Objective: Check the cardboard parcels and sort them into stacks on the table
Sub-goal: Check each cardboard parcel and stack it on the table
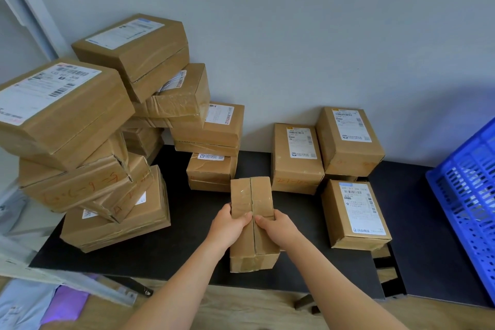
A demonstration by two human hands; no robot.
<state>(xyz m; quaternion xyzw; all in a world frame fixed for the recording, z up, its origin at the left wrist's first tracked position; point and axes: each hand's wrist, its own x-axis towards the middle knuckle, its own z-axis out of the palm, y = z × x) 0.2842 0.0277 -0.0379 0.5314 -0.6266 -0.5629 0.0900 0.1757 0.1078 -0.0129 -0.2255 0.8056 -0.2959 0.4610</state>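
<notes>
Here both hands, left point(230, 225) and right point(278, 228), grip the parcel point(251, 222) over the bench point(187, 249), thumbs on its taped seam. It looks stiff, light; best held by the sides.

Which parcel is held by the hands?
The narrow parcel at the front middle: it alone is gripped by left hand and right hand, seam up, no label showing.
</notes>
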